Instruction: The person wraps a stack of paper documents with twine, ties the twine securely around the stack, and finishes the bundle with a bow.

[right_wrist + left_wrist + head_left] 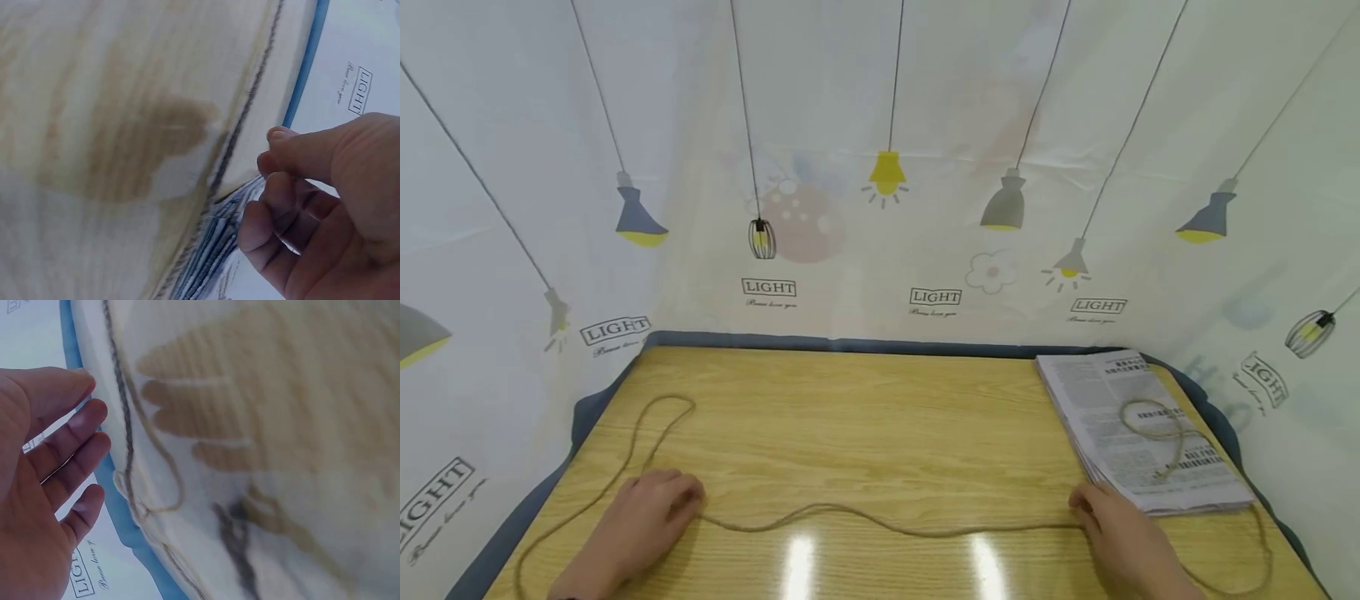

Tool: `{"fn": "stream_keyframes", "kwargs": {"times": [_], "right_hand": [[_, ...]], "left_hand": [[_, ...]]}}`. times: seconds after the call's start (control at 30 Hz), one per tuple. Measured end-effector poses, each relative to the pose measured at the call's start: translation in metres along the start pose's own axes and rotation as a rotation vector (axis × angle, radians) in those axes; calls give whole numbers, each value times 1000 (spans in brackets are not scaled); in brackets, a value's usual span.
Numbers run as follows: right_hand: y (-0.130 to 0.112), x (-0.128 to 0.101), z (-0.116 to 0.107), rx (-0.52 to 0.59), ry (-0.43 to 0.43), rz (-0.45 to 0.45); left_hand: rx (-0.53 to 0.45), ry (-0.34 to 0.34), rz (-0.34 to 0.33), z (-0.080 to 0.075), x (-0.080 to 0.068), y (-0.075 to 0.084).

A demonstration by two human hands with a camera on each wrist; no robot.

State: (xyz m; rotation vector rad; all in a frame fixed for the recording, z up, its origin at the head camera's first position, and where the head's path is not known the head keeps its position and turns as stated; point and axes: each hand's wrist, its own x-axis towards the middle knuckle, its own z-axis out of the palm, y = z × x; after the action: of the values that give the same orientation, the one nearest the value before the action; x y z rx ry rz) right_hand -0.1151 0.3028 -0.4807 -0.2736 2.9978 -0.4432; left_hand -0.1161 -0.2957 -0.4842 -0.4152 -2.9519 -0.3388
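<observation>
A long, thin tan rope (pixel 820 507) lies in a gentle wave across the wooden table. Its left part bends into a narrow loop, and its right part trails over a stack of folded newspapers (pixel 1082 396). My left hand (pixel 651 512) is low over the table beside the rope; in the left wrist view its fingers (pixel 90 415) are relaxed and apart from the rope (pixel 122 394). Close to the newspapers' near corner is my right hand (pixel 1123 533). Its fingers (pixel 256 228) are loosely bent, with the rope (pixel 234 137) passing in front of them rather than between them.
The wooden table (pixel 865 425) has a dark blue edge, and a white cloth (pixel 865 250) printed with lamps rises behind it. On the newspapers at the right, the rope makes a small coil (pixel 1150 433). Glare marks the table's near side.
</observation>
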Motion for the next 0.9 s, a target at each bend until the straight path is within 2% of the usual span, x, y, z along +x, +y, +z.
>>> {"fn": "stream_keyframes", "kwargs": {"times": [0.2,0.37,0.43,0.53,0.63,0.73,0.9], "right_hand": [[-1,5,-15,56,11,10],[8,16,-23,39,36,15],[14,22,-25,21,61,8],[25,30,-25,18,75,-6],[36,37,-25,28,78,-14],[47,43,-24,27,78,-12],[65,46,-21,28,65,56]], "left_hand": [[-60,4,39,-6,22,24],[-118,-30,92,-7,50,57],[-140,-24,140,-5,62,73],[-176,-19,215,-3,80,99],[-222,-49,285,2,99,129],[-254,-125,346,9,116,163],[-254,-269,425,22,139,225]]}}
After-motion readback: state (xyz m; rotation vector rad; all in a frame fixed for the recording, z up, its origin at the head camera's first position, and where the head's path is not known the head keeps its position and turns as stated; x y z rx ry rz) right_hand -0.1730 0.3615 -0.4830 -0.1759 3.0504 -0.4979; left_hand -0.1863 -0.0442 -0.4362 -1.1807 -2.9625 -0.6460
